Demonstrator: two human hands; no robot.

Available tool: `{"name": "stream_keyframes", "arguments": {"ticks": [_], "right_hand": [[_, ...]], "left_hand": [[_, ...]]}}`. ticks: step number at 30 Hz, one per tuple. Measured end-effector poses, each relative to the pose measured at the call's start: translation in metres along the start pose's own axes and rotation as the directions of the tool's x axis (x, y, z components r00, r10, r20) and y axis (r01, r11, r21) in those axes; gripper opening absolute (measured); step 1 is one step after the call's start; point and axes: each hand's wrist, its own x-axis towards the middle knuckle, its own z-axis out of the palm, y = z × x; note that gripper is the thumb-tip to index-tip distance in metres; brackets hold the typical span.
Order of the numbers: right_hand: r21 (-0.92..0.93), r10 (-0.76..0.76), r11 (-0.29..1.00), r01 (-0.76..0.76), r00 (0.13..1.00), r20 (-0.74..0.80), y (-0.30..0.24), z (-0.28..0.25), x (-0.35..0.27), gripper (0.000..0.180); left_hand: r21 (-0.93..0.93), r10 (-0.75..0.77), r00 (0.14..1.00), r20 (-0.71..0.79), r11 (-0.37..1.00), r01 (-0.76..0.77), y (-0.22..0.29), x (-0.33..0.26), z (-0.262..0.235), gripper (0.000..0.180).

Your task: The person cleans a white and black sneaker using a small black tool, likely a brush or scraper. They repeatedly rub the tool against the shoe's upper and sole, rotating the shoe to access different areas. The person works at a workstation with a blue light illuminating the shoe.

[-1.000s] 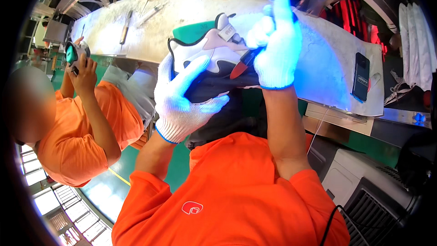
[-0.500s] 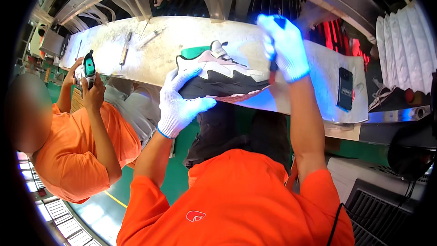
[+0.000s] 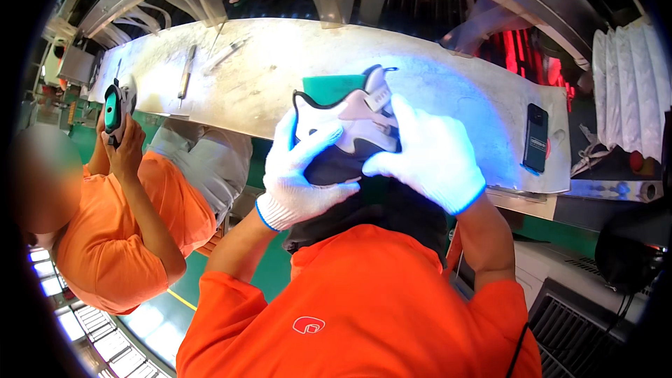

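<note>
Clock positions were taken from the centre of the view, with twelve o'clock toward the far side of the worktable (image 3: 259, 73). The sports shoe (image 3: 343, 117), white and pale pink with black trim, was at twelve o'clock, close to centre, raised off the table in front of its near edge. Its heel pointed to nine o'clock; its toe end was hidden. A green form (image 3: 332, 86) filled the shoe's opening.

The left hand (image 3: 299, 171), in a white knit glove, was at nine o'clock and grasped the heel half of the shoe, thumb across the side. The right hand (image 3: 430, 152), also gloved and brightly lit, was at three o'clock, its fingers over the front of the shoe. Whether its palm contained anything could not be told.

On the table, a slim tool (image 3: 187, 77) lay at ten o'clock and a pale stick-like item (image 3: 225, 54) lay near it, toward eleven. A dark phone (image 3: 535, 136) rested near the right end, just short of three o'clock. Between nine and ten, a co-worker (image 3: 133, 217) in an orange shirt held another shoe (image 3: 112, 106) in both hands.
</note>
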Motion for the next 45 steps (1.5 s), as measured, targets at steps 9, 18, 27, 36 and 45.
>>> {"name": "stream_keyframes", "arguments": {"ticks": [9, 18, 27, 36, 45], "right_hand": [[0.106, 0.073, 0.993, -0.042, 0.949, -0.305, -0.008, 0.042, -0.042, 0.110], [0.009, 0.011, 1.000, -0.008, 0.944, -0.329, -0.008, 0.042, -0.040, 0.099], [0.802, 0.271, 0.590, 0.093, 0.913, -0.305, 0.091, 0.020, 0.012, 0.053], [0.984, 0.664, 0.032, 0.172, 0.733, -0.150, 0.136, 0.097, -0.043, 0.027], [0.983, 0.346, 0.143, -0.114, 0.937, 0.058, 0.162, 0.051, -0.028, 0.039]], "left_hand": [[-0.470, -0.393, 0.899, 0.193, 0.767, 0.436, 0.015, 0.012, -0.010, 0.160], [-0.302, -0.453, 0.865, 0.214, 0.812, 0.500, 0.016, 0.032, -0.015, 0.150], [-0.401, -0.515, 0.771, 0.373, 0.660, 0.635, -0.045, 0.097, -0.008, 0.084], [0.294, 0.153, 0.771, 0.618, 0.865, -0.407, 0.044, 0.125, 0.072, 0.095], [-0.167, 0.255, 0.931, 0.261, 0.962, -0.216, 0.072, 0.142, -0.007, 0.093]]}}
